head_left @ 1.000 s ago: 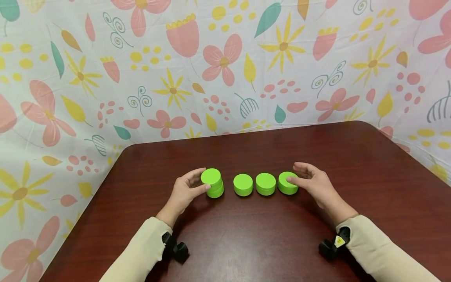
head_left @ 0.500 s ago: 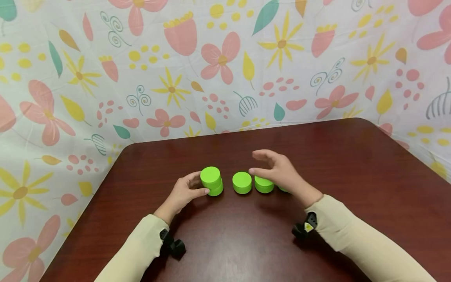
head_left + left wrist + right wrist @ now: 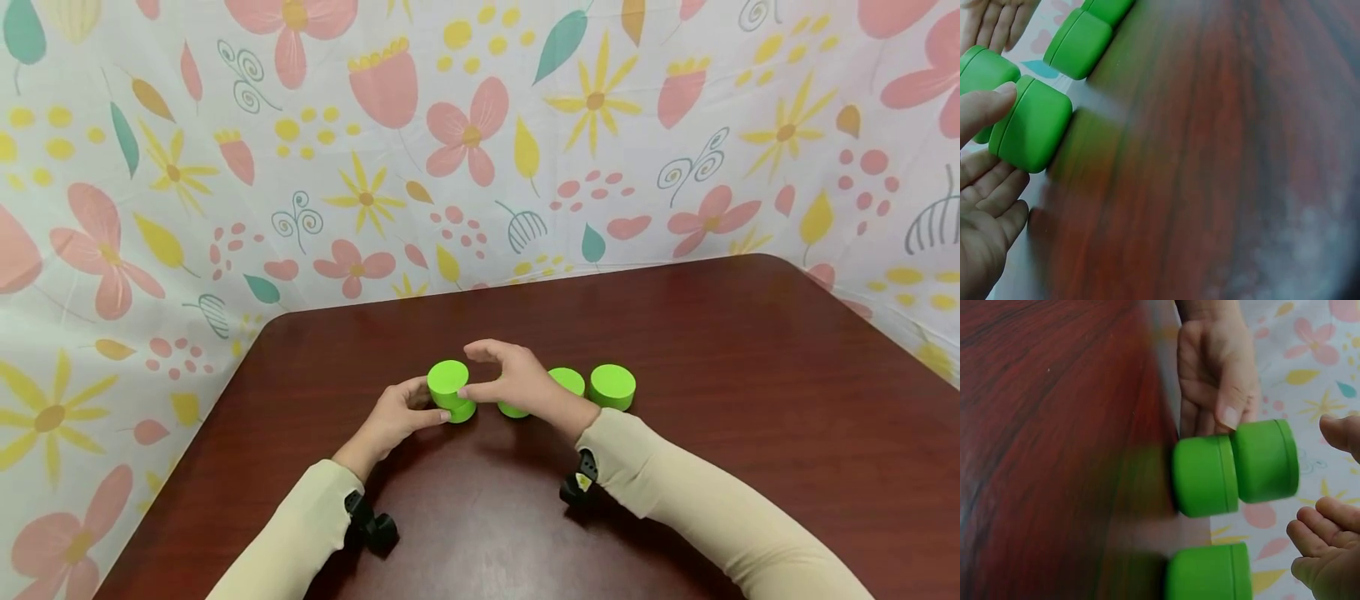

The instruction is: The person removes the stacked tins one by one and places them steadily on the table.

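Observation:
Two small green lidded jars stand stacked on the table at the left end of a row. The upper jar (image 3: 447, 377) sits slightly off-centre on the lower jar (image 3: 463, 412). My left hand (image 3: 392, 421) holds the lower jar from the left, its thumb near the seam between the two, as the left wrist view also shows. Over the row reaches my right hand (image 3: 519, 383), thumb and fingers spread beside the upper jar. In the right wrist view a gap separates the right fingers (image 3: 1313, 534) from that jar's lid.
Three more green jars stand in a row to the right: one partly hidden jar (image 3: 513, 410) under the right hand, a middle jar (image 3: 567, 382) and an end jar (image 3: 612, 387). The dark wooden table (image 3: 712, 350) meets a floral cloth (image 3: 480, 208) behind.
My right hand has left the jar at the row's right end and travelled left over the others to the stack. The left hand stays at the stack, its thumb slightly lower.

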A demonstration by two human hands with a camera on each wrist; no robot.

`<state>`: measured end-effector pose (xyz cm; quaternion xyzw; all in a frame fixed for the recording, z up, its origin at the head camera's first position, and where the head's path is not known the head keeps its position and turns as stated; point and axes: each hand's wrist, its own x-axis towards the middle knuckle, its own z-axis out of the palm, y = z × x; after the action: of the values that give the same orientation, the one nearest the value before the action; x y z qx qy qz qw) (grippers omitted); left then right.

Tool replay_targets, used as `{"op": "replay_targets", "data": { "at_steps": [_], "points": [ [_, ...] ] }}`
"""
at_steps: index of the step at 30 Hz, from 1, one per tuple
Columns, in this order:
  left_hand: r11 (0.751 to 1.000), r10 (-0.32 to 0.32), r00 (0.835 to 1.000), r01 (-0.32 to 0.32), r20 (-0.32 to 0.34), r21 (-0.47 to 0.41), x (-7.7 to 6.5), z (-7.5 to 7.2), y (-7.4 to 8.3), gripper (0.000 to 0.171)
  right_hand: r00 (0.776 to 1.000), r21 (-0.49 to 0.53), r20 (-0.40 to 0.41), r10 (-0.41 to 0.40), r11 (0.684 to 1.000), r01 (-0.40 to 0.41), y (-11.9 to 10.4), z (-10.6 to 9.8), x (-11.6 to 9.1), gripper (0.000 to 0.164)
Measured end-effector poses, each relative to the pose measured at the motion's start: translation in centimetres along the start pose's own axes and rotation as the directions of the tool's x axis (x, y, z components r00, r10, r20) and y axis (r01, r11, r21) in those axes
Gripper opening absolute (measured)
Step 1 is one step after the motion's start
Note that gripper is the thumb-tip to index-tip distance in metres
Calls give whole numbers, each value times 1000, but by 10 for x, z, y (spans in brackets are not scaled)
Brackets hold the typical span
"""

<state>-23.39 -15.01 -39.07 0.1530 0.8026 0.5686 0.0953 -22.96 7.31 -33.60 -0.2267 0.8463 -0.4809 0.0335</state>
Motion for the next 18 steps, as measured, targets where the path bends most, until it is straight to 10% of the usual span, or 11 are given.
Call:
{"op": "replay_targets", "data": {
  "at_steps": [18],
  "points": [
    [999, 32, 999, -32, 11, -4, 0, 1, -2, 53, 998, -45, -68, 9, 999, -12, 4, 26, 9, 57]
  ]
}}
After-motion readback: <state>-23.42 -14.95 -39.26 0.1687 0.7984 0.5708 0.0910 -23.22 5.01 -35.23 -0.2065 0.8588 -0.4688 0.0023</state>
